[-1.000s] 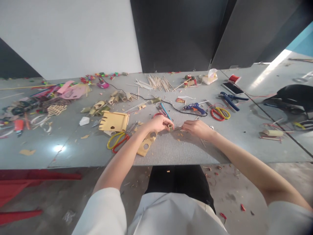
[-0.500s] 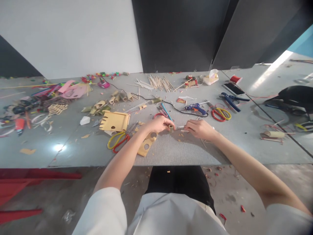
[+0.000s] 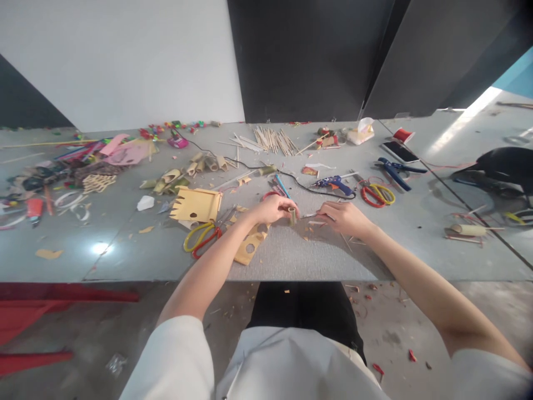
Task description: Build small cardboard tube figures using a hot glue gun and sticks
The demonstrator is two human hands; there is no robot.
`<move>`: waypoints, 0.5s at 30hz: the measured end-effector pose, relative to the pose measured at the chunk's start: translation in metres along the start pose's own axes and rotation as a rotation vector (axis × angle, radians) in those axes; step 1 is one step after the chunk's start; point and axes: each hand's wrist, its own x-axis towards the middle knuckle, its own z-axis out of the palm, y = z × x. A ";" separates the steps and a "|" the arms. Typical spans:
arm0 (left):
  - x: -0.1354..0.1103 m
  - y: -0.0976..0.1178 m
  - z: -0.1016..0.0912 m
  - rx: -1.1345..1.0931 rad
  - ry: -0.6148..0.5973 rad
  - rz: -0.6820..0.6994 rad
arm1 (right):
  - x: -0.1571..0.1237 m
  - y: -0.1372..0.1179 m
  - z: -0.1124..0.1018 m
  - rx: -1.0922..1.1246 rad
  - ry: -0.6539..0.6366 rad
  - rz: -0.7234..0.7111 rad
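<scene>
Between the fingers of my left hand (image 3: 277, 209) is a short bamboo tube (image 3: 292, 216), upright with its hollow end facing up. My right hand (image 3: 343, 218) is closed around a slim metal tool (image 3: 308, 215) whose thin tip points left toward the tube; whether it is a craft knife, I cannot tell. A small gap shows between tip and tube. Under my left forearm lies a yellow card strip with round holes (image 3: 246, 251). Scissors with yellow and red handles (image 3: 204, 238) rest left of it, by a notched yellow card piece (image 3: 195, 204).
Beyond my hands lie a blue glue gun (image 3: 337, 184) with its cord, more scissors (image 3: 377, 195), blue pliers (image 3: 395, 172) and a phone (image 3: 400, 150). Cut bamboo pieces (image 3: 170, 179) and a heap of sticks (image 3: 275, 140) sit farther back. The table's front edge (image 3: 308, 280) is near my body.
My left hand has tilted the bamboo tube slightly and more of its side shows. My right hand has shifted a little to the right, still gripping the slim tool.
</scene>
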 end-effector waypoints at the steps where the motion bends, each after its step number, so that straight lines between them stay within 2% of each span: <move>1: 0.001 -0.002 0.000 -0.068 0.018 0.001 | 0.000 0.000 -0.001 0.008 0.008 -0.002; 5: 0.007 -0.011 -0.002 -0.348 0.196 -0.011 | 0.001 -0.001 -0.004 0.031 0.035 0.001; 8: 0.009 -0.014 -0.004 -0.435 0.342 -0.048 | 0.001 -0.002 -0.006 0.042 0.038 0.010; 11: 0.008 -0.014 -0.005 -0.349 0.389 -0.119 | 0.002 -0.003 -0.005 0.034 0.035 0.013; 15: 0.002 -0.009 -0.005 0.053 0.378 -0.115 | 0.002 -0.004 -0.005 0.014 0.049 0.055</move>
